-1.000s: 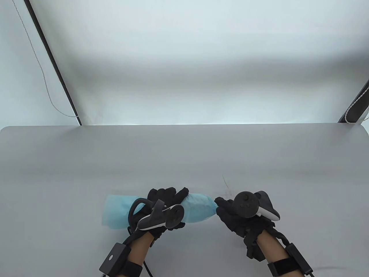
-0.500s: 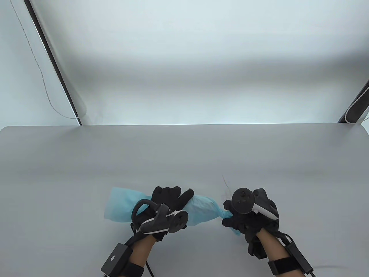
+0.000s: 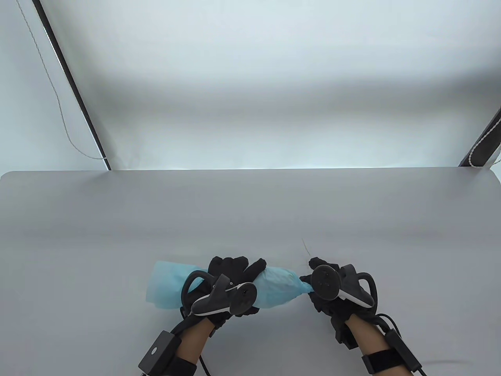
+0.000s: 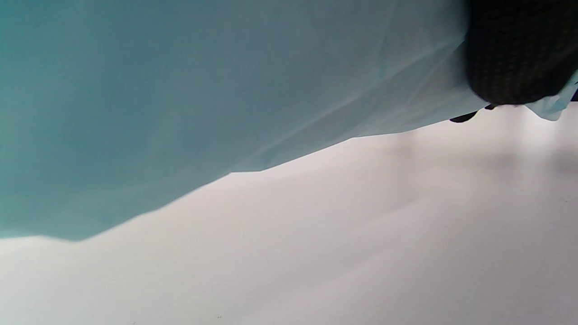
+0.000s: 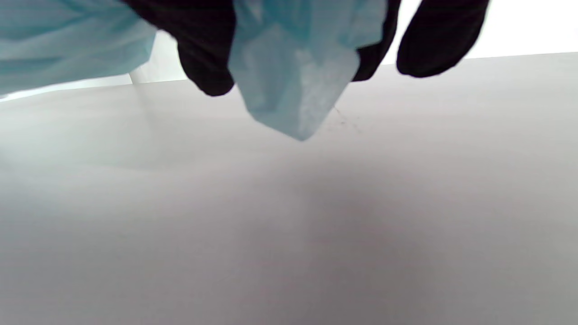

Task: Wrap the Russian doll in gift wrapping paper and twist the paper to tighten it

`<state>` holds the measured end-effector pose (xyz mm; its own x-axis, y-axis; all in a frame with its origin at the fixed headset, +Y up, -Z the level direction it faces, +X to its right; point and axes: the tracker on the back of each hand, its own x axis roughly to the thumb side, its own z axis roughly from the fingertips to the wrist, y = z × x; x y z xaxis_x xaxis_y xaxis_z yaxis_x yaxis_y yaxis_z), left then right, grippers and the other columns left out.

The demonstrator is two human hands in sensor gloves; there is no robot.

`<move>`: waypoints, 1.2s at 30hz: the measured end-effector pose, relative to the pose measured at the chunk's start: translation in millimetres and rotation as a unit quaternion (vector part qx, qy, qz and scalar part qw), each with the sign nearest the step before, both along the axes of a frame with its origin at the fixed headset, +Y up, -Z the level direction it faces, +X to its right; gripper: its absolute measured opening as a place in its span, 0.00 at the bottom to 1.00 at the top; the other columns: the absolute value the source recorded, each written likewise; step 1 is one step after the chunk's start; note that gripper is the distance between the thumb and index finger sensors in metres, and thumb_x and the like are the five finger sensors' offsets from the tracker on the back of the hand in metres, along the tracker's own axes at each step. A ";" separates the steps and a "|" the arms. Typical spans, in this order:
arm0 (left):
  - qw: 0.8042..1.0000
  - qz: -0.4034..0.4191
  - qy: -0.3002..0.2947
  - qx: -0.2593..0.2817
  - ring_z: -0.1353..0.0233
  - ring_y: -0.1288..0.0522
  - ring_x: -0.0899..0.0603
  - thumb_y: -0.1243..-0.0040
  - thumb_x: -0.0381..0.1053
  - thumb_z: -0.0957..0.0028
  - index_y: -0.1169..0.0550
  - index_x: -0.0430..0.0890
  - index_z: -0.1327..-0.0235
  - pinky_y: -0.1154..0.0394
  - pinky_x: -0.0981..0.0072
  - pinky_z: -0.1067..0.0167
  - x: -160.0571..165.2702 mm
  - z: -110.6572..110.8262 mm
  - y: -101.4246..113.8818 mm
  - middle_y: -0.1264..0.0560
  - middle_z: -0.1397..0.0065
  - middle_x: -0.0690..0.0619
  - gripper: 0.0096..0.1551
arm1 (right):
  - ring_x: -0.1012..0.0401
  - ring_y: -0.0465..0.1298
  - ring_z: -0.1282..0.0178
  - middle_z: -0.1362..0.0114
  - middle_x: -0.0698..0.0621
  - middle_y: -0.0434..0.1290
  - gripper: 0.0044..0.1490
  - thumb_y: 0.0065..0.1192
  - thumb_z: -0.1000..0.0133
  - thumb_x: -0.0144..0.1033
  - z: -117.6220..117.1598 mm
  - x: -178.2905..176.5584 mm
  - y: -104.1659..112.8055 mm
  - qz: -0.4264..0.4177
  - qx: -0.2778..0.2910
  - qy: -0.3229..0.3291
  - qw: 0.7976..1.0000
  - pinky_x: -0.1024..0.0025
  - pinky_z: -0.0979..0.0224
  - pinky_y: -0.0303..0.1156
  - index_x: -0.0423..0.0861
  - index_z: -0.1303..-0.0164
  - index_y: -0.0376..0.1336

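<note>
A light blue sheet of wrapping paper (image 3: 276, 288) is rolled into a tube near the table's front edge; the doll inside is hidden. My left hand (image 3: 231, 274) grips the middle of the roll from above, fingers curled over it. The roll's left end (image 3: 166, 288) stands open and flat. My right hand (image 3: 325, 291) holds the right end, which is pulled into a narrow twisted neck (image 3: 305, 287). In the right wrist view the paper tail (image 5: 295, 97) hangs down between my gloved fingers (image 5: 205, 54). The left wrist view shows mostly blue paper (image 4: 180, 113) up close.
The grey table (image 3: 250, 211) stretches wide behind and beside the roll. A small dark scratch mark (image 3: 305, 246) lies just beyond my right hand. A white backdrop rises behind the table, with a black pole (image 3: 70, 84) at the left.
My right hand closed on the paper's right end and rolled over, drawing that end into a twisted neck. The roll and my left hand shifted slightly right.
</note>
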<state>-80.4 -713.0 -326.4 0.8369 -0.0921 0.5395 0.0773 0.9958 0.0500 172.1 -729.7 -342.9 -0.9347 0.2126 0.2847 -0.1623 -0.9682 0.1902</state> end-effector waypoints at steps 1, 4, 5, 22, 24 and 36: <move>1.000 0.002 -0.004 -0.004 0.21 0.29 0.34 0.25 0.77 0.64 0.48 0.62 0.16 0.38 0.24 0.29 0.1 -0.3 0.0 0.33 0.15 0.42 0.68 | 0.34 0.71 0.18 0.11 0.37 0.66 0.21 0.67 0.34 0.27 -0.3 2.1 -1.5 -0.034 -0.011 0.001 0.999 0.31 0.23 0.70 0.60 0.34 0.71; 1.000 0.003 -0.013 -0.013 0.22 0.28 0.34 0.25 0.77 0.64 0.48 0.61 0.16 0.37 0.25 0.30 1.1 -2.0 0.5 0.33 0.15 0.42 0.68 | 0.44 0.84 0.32 0.16 0.34 0.72 0.21 0.65 0.33 0.23 -0.7 6.7 -3.9 -0.075 -0.027 0.000 0.997 0.48 0.32 0.83 0.60 0.37 0.73; 1.000 0.003 -0.012 -0.013 0.22 0.28 0.34 0.25 0.77 0.64 0.48 0.61 0.16 0.37 0.25 0.29 0.9 -2.1 0.7 0.33 0.15 0.42 0.68 | 0.48 0.88 0.41 0.17 0.34 0.73 0.21 0.65 0.33 0.24 -0.7 6.9 -4.0 -0.072 -0.023 -0.001 0.997 0.54 0.40 0.86 0.60 0.37 0.73; 0.999 -0.030 0.040 0.001 0.20 0.30 0.34 0.25 0.76 0.63 0.50 0.62 0.16 0.39 0.24 0.29 -14.4 -8.9 -4.0 0.35 0.14 0.42 0.68 | 0.62 0.79 0.49 0.36 0.51 0.75 0.50 0.34 0.33 0.64 -1.2 -3.1 -1.8 -0.072 -0.059 0.082 0.992 0.59 0.41 0.79 0.40 0.10 0.53; 0.999 -0.028 0.047 0.000 0.20 0.30 0.34 0.25 0.76 0.63 0.50 0.62 0.16 0.39 0.24 0.29 -17.9 -10.6 -4.0 0.35 0.14 0.42 0.67 | 0.53 0.77 0.38 0.27 0.41 0.71 0.45 0.32 0.29 0.52 -1.9 1.1 -1.4 -0.154 -0.118 0.088 0.977 0.49 0.31 0.74 0.36 0.07 0.47; 0.999 -0.027 0.003 0.047 0.20 0.31 0.35 0.22 0.75 0.65 0.48 0.64 0.17 0.41 0.24 0.28 -14.1 -5.4 2.1 0.35 0.14 0.44 0.68 | 0.53 0.81 0.40 0.34 0.42 0.80 0.48 0.70 0.40 0.38 -8.6 10.7 3.4 -0.104 -0.165 0.022 0.981 0.50 0.28 0.73 0.46 0.10 0.53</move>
